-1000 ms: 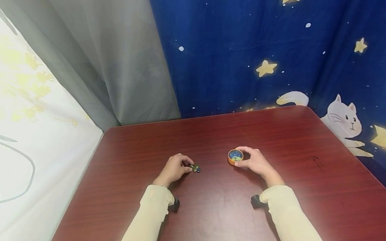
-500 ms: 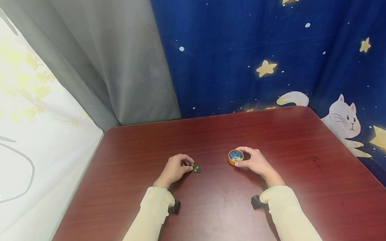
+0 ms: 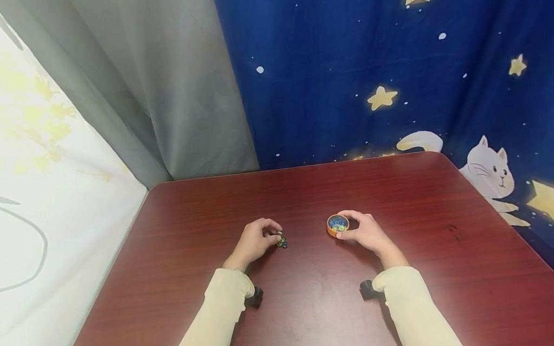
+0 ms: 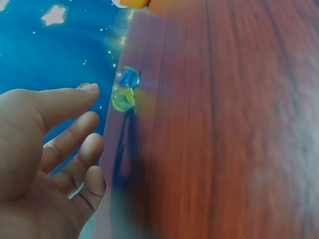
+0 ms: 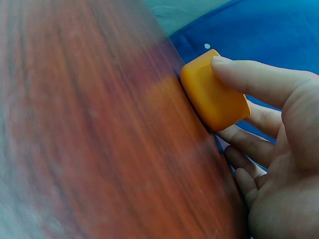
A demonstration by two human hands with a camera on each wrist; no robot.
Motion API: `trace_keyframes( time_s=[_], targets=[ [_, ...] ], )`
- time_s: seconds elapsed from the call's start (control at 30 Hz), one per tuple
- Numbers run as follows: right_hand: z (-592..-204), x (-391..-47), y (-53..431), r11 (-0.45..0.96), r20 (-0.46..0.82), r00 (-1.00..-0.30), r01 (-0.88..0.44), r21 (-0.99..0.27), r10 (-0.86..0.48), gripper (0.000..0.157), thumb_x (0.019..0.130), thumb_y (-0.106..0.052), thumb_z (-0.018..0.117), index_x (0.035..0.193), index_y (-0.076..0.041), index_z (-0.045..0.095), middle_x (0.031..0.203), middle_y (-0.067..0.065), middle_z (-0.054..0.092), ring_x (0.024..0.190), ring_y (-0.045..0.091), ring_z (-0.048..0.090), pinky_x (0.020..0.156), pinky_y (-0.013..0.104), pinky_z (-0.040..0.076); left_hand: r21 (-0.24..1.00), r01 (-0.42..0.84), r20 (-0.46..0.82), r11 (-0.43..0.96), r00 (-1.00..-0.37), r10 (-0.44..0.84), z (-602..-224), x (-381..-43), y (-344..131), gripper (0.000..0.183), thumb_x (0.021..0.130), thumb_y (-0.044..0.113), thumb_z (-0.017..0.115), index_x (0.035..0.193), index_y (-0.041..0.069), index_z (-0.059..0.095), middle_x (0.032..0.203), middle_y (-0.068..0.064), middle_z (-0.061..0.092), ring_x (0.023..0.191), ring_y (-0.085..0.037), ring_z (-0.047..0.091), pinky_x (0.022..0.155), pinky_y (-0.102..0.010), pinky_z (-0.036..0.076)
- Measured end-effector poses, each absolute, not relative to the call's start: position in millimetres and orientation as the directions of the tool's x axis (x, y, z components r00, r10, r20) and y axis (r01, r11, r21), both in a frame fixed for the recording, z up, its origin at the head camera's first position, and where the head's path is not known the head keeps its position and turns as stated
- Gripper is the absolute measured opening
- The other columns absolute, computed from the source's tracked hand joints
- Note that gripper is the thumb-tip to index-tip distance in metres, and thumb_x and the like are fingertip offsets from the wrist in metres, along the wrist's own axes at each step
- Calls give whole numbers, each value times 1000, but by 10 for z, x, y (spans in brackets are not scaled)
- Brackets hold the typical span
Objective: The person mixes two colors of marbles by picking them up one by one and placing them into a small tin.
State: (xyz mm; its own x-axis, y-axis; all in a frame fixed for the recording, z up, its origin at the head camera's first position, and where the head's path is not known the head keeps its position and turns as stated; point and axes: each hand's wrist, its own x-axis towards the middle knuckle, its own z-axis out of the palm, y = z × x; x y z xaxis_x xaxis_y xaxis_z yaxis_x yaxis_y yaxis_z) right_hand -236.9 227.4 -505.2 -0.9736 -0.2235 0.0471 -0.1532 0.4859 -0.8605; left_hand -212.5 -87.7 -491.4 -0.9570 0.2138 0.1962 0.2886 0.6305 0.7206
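Observation:
My left hand [image 3: 254, 242] is over a small cluster of glass marbles [image 3: 283, 243] on the table, left of centre. Thumb and index finger come together at the cluster's edge, and a bit of a marble [image 4: 84, 85] shows at the thumb tip in the left wrist view. Beyond the fingertips lie a blue marble [image 4: 128, 78] and a yellow-green one [image 4: 122, 99]. My right hand [image 3: 367, 234] grips a small round orange bowl [image 5: 212, 94], thumb on the near side and fingers behind. Blue and yellow-green marbles [image 3: 338, 224] lie inside it.
The dark red wooden table [image 3: 298, 193] spreads out around both hands. A grey curtain [image 3: 192, 92] and a blue star-patterned curtain [image 3: 319, 83] hang behind its far edge. Pale patterned cloth [image 3: 39, 186] hangs at the left side.
My left hand has shifted slightly right, its fingertips now over the marble cluster. The right hand and the orange bowl stay in place.

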Motion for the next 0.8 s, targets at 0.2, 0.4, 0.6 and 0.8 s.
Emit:
trace_keyframes(
  time_s=[0.2, 0.4, 0.6, 0.8],
  targets=[
    [-5063, -2373, 2272, 478, 65, -969, -175, -861, -238, 55, 73, -12, 84, 124, -8, 63, 115, 14, 64, 111, 30, 53, 96, 49, 37, 717, 342, 253, 607, -940, 231, -4888, -2132, -801, 17, 79, 5, 78, 92, 13, 72, 81, 6, 62, 68, -10, 56, 64, -28, 47],
    [-5075, -2378, 2272, 472, 80, -966, -192, -860, -246, 55, 73, -11, 84, 123, -7, 63, 113, 13, 66, 108, 30, 56, 95, 47, 38, 722, 347, 258, 598, -938, 232, -4879, -2145, -722, 17, 79, 6, 79, 93, 14, 72, 81, 6, 63, 68, -10, 56, 62, -27, 47],
    [-5084, -2382, 2268, 464, 82, -966, -191, -865, -245, 54, 73, -10, 84, 123, -7, 64, 113, 13, 66, 109, 30, 55, 96, 47, 37, 721, 337, 252, 606, -941, 224, -4886, -2168, -634, 16, 81, 8, 79, 93, 15, 71, 82, 7, 63, 68, -10, 56, 63, -27, 47],
    [-5092, -2389, 2291, 470, 83, -966, -193, -861, -245, 54, 73, -10, 84, 123, -7, 63, 114, 13, 66, 109, 30, 55, 97, 48, 37, 733, 328, 240, 596, -945, 225, -4869, -2185, -529, 16, 82, 9, 78, 94, 17, 71, 82, 8, 63, 68, -10, 56, 62, -27, 48]
  ],
)
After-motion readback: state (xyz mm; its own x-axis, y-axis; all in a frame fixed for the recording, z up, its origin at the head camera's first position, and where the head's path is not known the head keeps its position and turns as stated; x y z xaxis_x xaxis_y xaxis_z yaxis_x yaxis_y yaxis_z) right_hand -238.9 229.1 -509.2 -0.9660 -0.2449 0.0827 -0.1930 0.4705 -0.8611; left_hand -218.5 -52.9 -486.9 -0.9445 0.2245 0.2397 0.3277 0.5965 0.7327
